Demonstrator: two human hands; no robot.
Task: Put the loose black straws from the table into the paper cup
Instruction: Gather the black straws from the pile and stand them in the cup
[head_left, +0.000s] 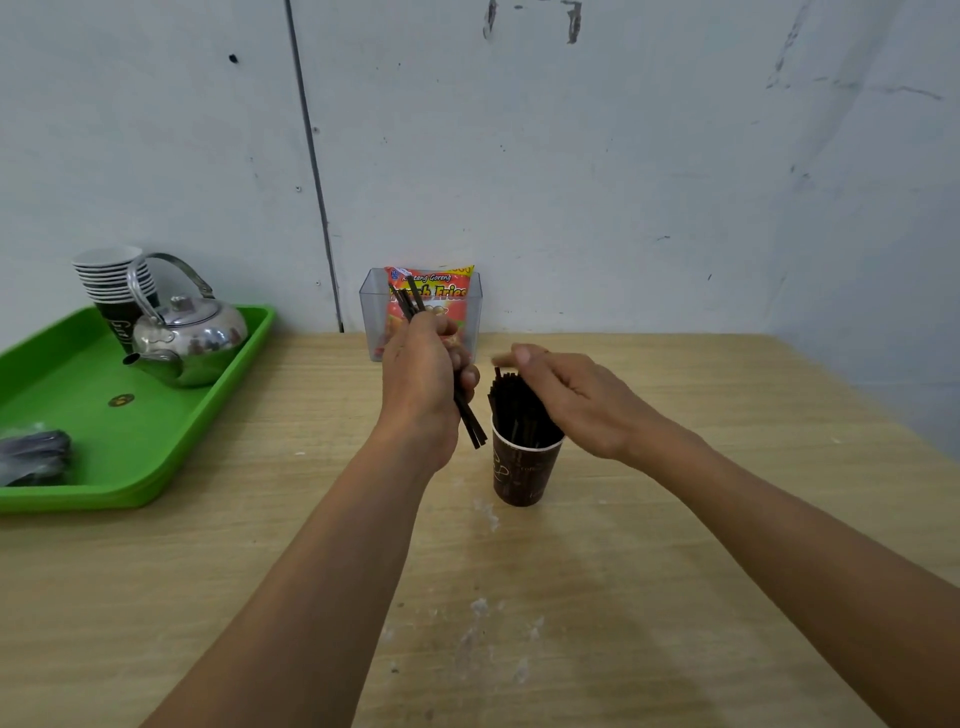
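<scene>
A dark brown paper cup (524, 470) stands upright mid-table, packed with several black straws (511, 410) that fan up out of its mouth. My left hand (423, 379) is just left of the cup, closed around a small bundle of black straws (470, 423); their lower ends hang beside the cup's rim and their upper ends stick out above my fist. My right hand (566, 395) hovers over the cup with fingers loosely spread, fingertips against the tops of the straws in the cup. It grips nothing.
A green tray (67, 415) at the left carries a steel kettle (189, 338), a stack of paper cups (114, 280) and a dark bundle (34, 457). A clear plastic box (371, 317) with a snack packet (431, 296) stands against the wall behind my hands.
</scene>
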